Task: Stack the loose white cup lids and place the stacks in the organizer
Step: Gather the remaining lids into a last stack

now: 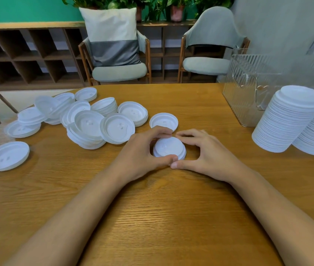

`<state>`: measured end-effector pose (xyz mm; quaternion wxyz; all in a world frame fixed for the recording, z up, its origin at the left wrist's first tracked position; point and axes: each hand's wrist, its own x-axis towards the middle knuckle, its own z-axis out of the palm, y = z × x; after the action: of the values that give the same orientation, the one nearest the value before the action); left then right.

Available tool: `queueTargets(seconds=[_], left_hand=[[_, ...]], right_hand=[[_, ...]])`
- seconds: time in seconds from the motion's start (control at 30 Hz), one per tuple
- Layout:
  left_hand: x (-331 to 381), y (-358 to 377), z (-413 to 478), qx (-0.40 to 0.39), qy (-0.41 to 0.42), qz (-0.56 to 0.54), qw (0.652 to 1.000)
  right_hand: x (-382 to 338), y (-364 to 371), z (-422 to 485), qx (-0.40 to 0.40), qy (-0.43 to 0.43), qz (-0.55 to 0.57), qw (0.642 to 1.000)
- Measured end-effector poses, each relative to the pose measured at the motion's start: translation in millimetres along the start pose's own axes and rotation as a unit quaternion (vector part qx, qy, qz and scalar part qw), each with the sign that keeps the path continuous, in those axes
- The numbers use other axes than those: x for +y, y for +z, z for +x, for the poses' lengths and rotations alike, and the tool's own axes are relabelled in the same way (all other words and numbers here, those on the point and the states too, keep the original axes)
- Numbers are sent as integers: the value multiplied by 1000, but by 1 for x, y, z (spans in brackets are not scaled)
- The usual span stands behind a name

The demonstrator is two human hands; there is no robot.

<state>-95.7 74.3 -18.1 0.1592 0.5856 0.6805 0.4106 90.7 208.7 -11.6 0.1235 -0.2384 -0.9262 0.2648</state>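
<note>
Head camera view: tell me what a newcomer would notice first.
The left hand and right hand curl round a short stack of lids in the middle of the table. A pile of loose lids sprawls to the left. Two tall stacks stand at the right beside the clear organizer.

No legible text or labels.

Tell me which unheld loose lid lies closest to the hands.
The single lid just beyond the left hand, alone and apart from the pile farther left.
</note>
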Motion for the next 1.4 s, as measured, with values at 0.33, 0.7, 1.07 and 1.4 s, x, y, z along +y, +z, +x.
queueTargets(seconds=[0.33, 0.7, 1.07, 1.4], left_hand=[[0, -5, 3, 112, 81, -6, 990], [-19, 1, 14, 39, 47, 180, 982], [-11, -6, 12, 151, 52, 146, 976], [7, -12, 5, 111, -59, -167, 978]], right_hand=[[0, 3, -1, 24, -36, 41, 998], [1, 0, 1, 14, -13, 11, 1000], [3, 3, 2, 31, -21, 9, 999], [1, 6, 2, 71, -32, 39, 996]])
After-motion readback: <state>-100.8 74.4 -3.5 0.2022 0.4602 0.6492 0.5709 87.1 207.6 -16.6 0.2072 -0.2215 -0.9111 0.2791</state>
